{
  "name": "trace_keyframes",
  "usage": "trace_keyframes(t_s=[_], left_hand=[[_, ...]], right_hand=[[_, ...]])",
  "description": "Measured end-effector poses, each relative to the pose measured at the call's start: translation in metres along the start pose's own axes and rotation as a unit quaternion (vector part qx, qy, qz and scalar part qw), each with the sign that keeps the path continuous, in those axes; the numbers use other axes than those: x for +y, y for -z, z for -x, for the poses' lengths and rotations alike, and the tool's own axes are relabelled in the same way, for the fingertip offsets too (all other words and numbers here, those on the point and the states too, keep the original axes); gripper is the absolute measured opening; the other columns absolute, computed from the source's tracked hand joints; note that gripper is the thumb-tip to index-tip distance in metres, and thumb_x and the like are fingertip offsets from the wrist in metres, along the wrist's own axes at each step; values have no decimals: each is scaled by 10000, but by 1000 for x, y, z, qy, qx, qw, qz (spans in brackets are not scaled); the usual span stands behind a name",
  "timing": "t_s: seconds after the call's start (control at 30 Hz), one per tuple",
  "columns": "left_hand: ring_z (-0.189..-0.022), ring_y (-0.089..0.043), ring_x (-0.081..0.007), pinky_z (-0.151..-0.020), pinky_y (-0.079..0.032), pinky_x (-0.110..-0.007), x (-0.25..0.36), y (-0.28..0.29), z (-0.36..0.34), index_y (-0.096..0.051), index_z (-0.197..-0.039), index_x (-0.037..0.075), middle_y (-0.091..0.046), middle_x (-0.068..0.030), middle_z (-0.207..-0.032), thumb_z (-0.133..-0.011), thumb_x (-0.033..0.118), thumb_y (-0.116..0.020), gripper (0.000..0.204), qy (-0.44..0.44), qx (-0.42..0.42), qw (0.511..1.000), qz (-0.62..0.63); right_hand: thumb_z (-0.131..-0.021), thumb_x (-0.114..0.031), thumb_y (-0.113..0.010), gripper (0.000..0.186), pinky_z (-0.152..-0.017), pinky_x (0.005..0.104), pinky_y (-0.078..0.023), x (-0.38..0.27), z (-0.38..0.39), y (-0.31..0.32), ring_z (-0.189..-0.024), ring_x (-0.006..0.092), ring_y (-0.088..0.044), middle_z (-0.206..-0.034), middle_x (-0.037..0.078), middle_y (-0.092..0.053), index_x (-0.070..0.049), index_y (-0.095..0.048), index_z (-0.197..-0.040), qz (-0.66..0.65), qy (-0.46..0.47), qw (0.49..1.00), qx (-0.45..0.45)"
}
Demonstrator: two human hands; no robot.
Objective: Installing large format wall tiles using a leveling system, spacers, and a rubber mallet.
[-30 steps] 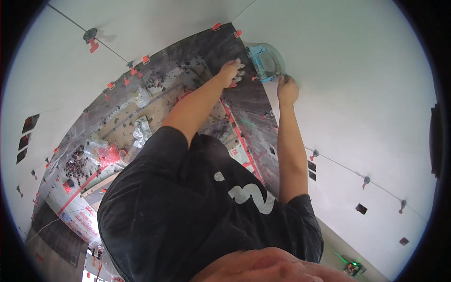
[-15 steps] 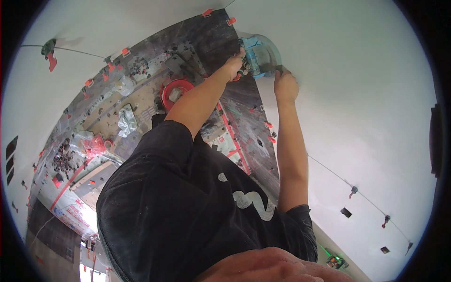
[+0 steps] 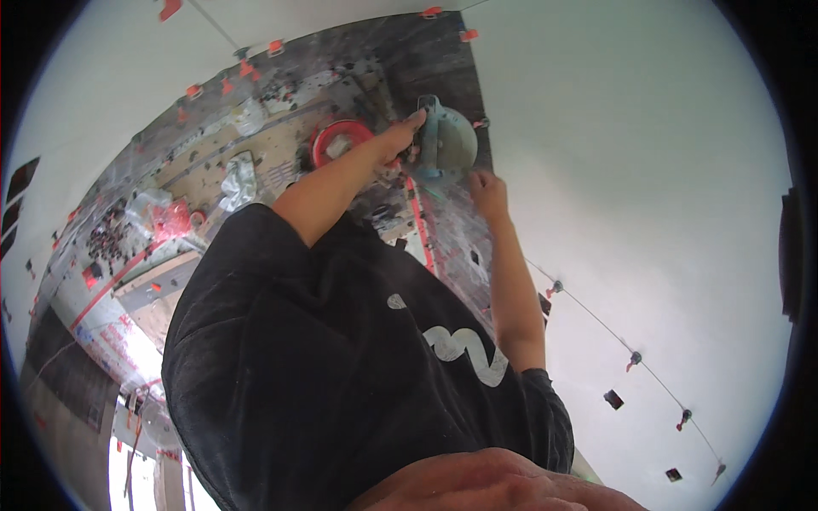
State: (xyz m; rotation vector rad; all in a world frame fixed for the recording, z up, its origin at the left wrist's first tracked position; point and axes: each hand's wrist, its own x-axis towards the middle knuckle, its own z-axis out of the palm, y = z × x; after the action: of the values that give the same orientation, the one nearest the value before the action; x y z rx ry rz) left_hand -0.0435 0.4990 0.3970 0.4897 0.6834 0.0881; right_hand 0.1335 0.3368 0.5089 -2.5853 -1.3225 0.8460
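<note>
My left hand point(image 3: 404, 138) is closed around the handle side of a tile suction tool point(image 3: 457, 143). The tool has a round, pale translucent disc and a blue-grey handle bar, and it is held off the white wall, over the dark strip beside the wall's edge. My right hand point(image 3: 489, 192) is curled by the disc's lower rim; whether its fingers pinch anything is hidden. To the right of both hands rises the large white wall tile point(image 3: 613, 170).
Red levelling wedges point(image 3: 469, 35) sit along the tile edges, and more clips point(image 3: 633, 359) follow a joint at lower right. A red bucket point(image 3: 322, 146) stands on the littered floor, near a crumpled silver bag point(image 3: 239, 180) and red-and-clear plastic wrapping point(image 3: 170, 218).
The suction tool has come away from the white wall, moving left and down with my left hand. My right hand has also shifted left and down. The whole view has turned slightly.
</note>
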Motion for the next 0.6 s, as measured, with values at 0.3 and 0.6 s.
trace_keyframes(t_s=[0.3, 0.6], left_hand=[[-854, -586, -193, -771, -465, -364, -96, 86, 83, -558, -1177, -7, -632, -115, -940, -919, 594, -459, 661, -76, 295, 936, -176], [-1027, -598, -371, -850, -458, -439, -157, 223, 167, -567, -1145, -55, -631, -249, -1054, -927, 641, -346, 762, 4, 579, 804, -136]], right_hand=[[-902, -293, -582, 318, -588, 321, -506, 33, 74, -172, -585, 157, -633, -712, 88, -666, 7, -652, -822, -184, -61, 966, -171], [-927, -499, -443, 555, -812, 493, -462, 80, 153, -241, -938, 415, -606, -925, 262, -631, 22, -629, -880, 56, 45, 928, -367]])
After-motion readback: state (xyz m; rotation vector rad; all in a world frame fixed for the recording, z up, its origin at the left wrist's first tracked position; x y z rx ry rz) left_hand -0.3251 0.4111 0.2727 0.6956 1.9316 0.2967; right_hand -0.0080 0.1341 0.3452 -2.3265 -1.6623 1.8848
